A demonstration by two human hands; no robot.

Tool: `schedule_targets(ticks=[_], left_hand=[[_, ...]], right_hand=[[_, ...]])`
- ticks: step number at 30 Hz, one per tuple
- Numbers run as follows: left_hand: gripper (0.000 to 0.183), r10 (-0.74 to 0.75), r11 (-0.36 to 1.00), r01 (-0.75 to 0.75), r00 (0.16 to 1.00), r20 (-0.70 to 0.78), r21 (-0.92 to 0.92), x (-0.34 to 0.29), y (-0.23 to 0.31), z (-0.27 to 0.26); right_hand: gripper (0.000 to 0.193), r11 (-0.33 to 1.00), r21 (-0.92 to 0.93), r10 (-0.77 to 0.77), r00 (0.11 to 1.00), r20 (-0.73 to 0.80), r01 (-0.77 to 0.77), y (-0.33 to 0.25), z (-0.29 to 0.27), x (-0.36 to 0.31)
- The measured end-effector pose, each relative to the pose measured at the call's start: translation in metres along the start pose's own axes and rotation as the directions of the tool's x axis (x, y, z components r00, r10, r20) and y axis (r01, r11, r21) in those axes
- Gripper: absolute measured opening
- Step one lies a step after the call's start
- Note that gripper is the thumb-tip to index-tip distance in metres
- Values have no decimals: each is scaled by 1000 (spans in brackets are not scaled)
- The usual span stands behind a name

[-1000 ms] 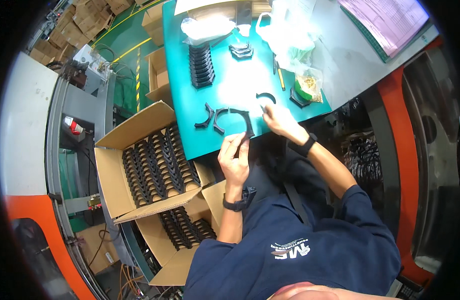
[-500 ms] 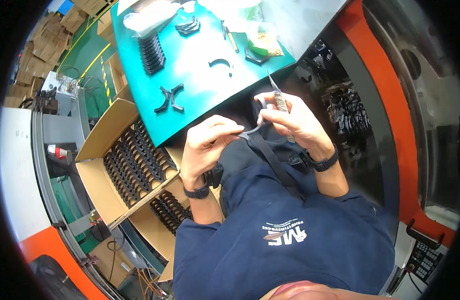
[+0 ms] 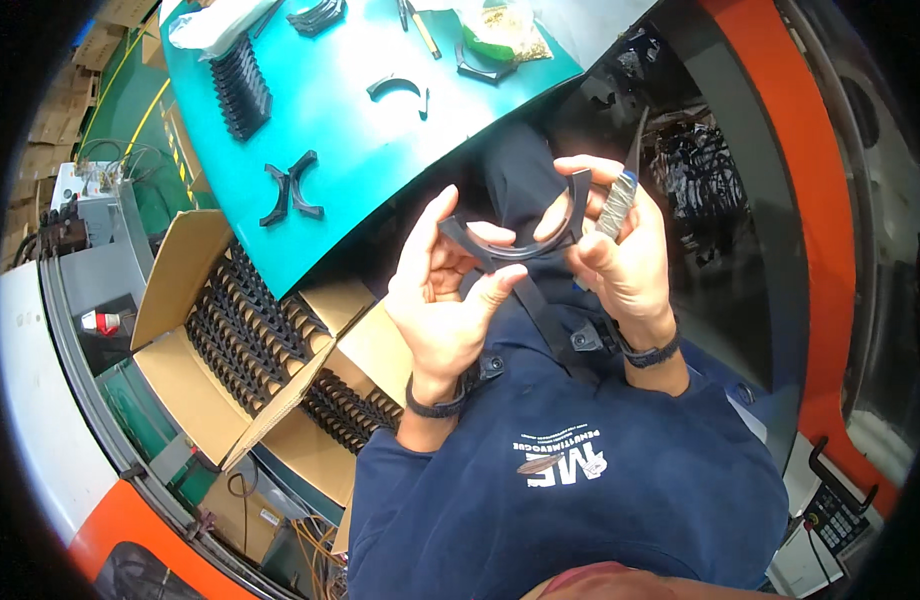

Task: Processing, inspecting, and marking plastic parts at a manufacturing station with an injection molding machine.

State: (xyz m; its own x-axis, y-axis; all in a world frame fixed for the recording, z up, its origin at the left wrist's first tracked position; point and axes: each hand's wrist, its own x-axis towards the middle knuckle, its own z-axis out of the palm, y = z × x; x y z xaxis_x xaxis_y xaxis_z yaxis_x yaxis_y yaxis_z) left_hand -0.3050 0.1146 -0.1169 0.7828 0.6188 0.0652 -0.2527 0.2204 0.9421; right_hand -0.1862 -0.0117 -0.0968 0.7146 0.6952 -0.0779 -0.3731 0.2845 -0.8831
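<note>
A black half-ring plastic bracket [image 3: 528,250] is held up between my two hands in front of my lap, its curve facing down. My left hand [image 3: 440,315] pinches its left part between thumb and fingers. The right end of the bracket is gripped by my right hand [image 3: 632,275]. That same hand also keeps a pointed knife [image 3: 617,205] with a wrapped handle against the palm, blade pointing up and away. On the green tabletop [image 3: 350,185] lie two similar brackets [image 3: 292,188] back to back, and another curved one [image 3: 396,86] farther off.
A cardboard box [image 3: 195,385] at my left holds rows of black brackets, with a second box [image 3: 310,465] beside it. A stack of brackets [image 3: 242,90], a white plastic bag [image 3: 215,28], a yellow pen-like tool [image 3: 422,32] and a bag of small golden pieces [image 3: 510,35] occupy the table's far side. An orange machine frame [image 3: 815,200] stands right.
The bracket has been turned so its full curve shows, and my left hand has rolled palm-up around it. My right hand has shifted slightly right with the knife. The view has shifted too.
</note>
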Motion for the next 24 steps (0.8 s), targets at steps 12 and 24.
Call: schedule_targets(ticks=[12,24], left_hand=[[80,78,971,-60,995,-69,232,0,-4,8],[80,64,980,-62,998,-6,190,0,-1,2]], right_hand=[[68,967,-248,-84,988,-129,50,5,20,2],[38,971,-226,39,986,-162,-76,-5,11,-3]])
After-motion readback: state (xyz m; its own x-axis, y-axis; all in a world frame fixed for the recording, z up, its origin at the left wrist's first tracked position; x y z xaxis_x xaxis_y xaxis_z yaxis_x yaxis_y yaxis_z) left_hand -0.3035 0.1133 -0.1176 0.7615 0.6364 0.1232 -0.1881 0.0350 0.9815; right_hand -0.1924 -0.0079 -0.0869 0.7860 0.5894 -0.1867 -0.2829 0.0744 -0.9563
